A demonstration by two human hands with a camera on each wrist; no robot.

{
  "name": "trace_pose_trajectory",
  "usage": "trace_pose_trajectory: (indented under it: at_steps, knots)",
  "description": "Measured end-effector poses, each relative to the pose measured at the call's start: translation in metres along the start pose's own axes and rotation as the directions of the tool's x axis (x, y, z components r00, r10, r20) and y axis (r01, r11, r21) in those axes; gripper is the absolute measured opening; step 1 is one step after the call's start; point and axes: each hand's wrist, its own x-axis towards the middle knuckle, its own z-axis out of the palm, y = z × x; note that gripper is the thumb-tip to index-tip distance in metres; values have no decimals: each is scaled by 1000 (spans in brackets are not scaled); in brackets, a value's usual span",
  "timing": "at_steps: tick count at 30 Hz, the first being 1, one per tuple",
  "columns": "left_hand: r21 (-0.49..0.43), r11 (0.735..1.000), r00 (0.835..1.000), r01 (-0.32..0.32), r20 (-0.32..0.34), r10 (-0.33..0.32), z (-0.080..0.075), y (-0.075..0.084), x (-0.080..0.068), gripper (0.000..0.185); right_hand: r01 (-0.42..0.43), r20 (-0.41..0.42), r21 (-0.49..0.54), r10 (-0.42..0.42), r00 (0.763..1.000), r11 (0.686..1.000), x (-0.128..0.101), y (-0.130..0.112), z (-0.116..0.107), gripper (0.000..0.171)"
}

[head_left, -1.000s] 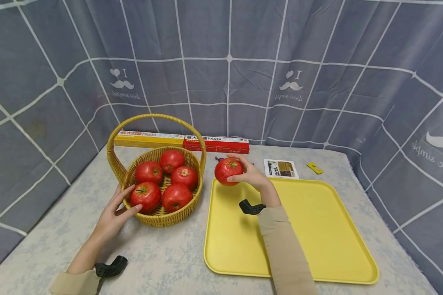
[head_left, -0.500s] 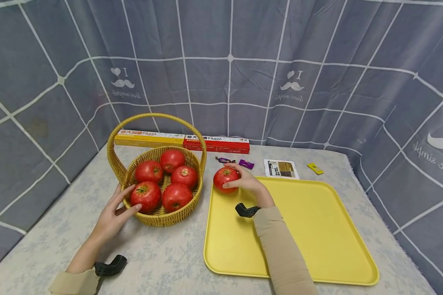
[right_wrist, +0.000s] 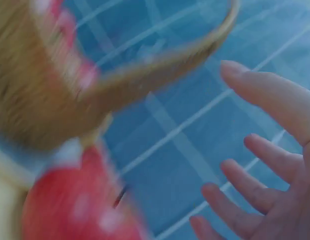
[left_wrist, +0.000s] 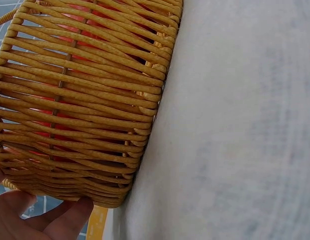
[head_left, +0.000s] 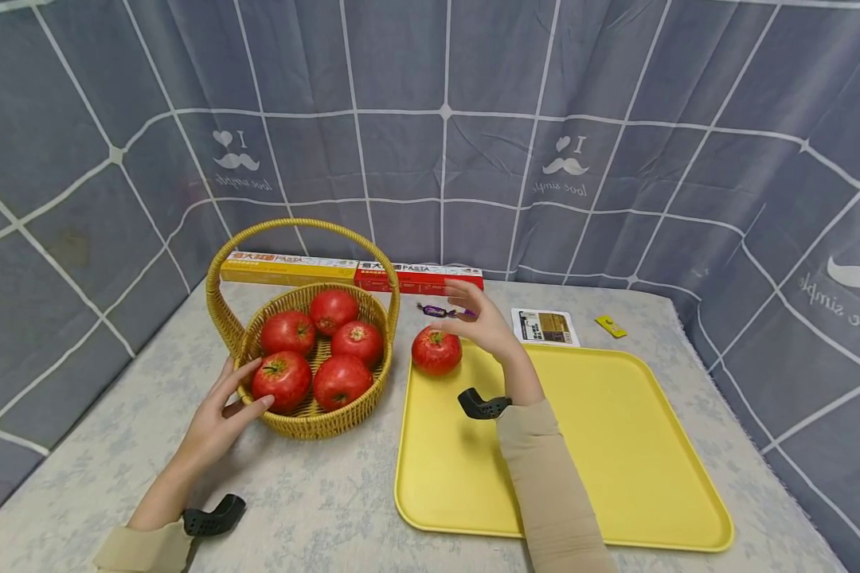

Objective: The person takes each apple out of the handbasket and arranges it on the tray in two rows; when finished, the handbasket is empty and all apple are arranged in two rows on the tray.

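A red apple (head_left: 436,351) sits on the far left corner of the yellow tray (head_left: 602,446). My right hand (head_left: 473,318) hovers just above and behind it, fingers spread, holding nothing; the blurred right wrist view shows the spread fingers (right_wrist: 265,190) and the apple (right_wrist: 75,200). My left hand (head_left: 222,410) rests flat against the near left side of the wicker basket (head_left: 308,422), which holds several red apples (head_left: 283,380). In the left wrist view the basket wall (left_wrist: 85,100) fills the frame with my fingers (left_wrist: 40,220) under it.
Two long pasta boxes (head_left: 351,272) lie at the back against the grey curtain. Wrapped candies (head_left: 437,310), a printed card (head_left: 545,326) and a small yellow packet (head_left: 611,325) lie behind the tray. The basket's handle (head_left: 301,228) arches above the apples.
My right hand lowered the apple onto the tray's far left corner, let it go and lifted away with fingers spread. The left hand stayed on the basket.
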Motion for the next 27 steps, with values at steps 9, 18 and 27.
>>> trace_pose_trajectory:
  at_steps: [9, 18, 27]
  knots:
    - [3, 1000, 1000, -5, -3, 5, -1, -1, -1, 60, 245, -2, 206, -250, 968, 947, 1, -20, 25, 57]
    - [-4, 1000, 1000, -15, -12, 15, 0, 0, -1, 59, 242, 140, 155, -263, 954, 958, 9, -13, 73, 51]
    - [-3, 1000, 1000, -25, -8, 25, 1, 1, 0, 58, 185, 261, 43, -190, 947, 982, 14, 10, 107, 52]
